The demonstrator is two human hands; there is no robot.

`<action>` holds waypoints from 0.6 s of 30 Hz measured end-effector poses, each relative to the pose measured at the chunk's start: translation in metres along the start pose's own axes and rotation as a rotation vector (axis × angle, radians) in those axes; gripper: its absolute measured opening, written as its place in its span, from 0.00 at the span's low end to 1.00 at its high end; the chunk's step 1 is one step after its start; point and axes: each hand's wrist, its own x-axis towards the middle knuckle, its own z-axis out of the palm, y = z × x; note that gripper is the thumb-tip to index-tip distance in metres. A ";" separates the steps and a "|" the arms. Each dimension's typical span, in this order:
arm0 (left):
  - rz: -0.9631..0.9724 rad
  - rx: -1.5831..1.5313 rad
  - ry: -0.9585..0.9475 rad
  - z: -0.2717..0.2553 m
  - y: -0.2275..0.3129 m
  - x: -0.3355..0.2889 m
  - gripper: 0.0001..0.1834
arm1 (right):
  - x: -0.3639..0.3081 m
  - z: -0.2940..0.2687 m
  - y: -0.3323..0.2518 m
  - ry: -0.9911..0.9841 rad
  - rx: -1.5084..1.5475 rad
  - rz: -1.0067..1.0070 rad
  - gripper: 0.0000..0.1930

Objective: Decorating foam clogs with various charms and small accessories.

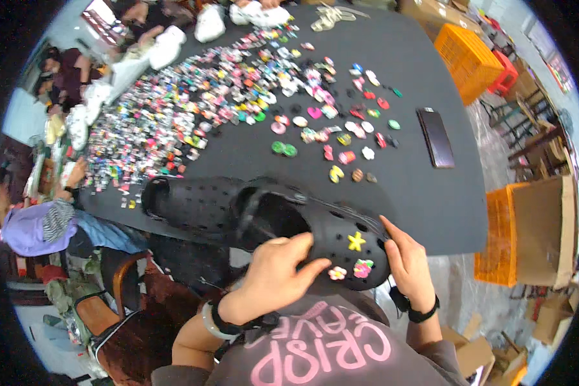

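A black clog is between my two hands at the table's near edge. My left hand grips its near side by the foot opening, the thumb lying beside a small white flower charm. Around the toe, on the right, closes my right hand; part of its grip is hidden behind the shoe. Two more charms sit on the toe: a yellow star-shaped charm and a pink flower charm. A second black clog lies on the table to the left, touching or nearly touching the first.
A large heap of colourful shoe charms covers the table's left half. Several loose charms lie beyond the clog, and a black phone rests at the right. White shoes line the far left edge. Another person sits at left; orange crates stand right.
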 end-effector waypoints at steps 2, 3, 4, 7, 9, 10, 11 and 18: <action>0.072 0.013 0.058 0.015 -0.006 -0.005 0.15 | -0.006 0.000 0.006 -0.031 -0.086 0.010 0.22; 0.064 -0.001 0.073 0.021 -0.009 -0.006 0.15 | -0.006 0.002 0.009 -0.024 -0.092 0.031 0.22; 0.042 -0.013 0.040 0.025 -0.012 -0.005 0.15 | -0.007 0.001 0.012 -0.028 -0.161 0.052 0.22; -0.132 -0.094 -0.124 0.028 -0.020 0.007 0.15 | -0.004 0.005 0.016 0.007 -0.235 0.026 0.21; -0.182 -0.169 -0.189 0.024 -0.021 0.017 0.15 | 0.000 0.006 0.017 0.063 -0.242 -0.010 0.20; -0.237 -0.157 -0.335 0.017 -0.023 0.023 0.18 | 0.004 0.006 0.017 0.080 -0.241 -0.075 0.20; -0.266 -0.130 -0.367 0.014 -0.024 0.031 0.18 | 0.008 0.006 0.017 0.094 -0.238 -0.132 0.20; -0.708 -1.108 -0.631 0.010 -0.037 0.084 0.16 | 0.027 0.006 0.013 -0.057 0.041 -0.244 0.24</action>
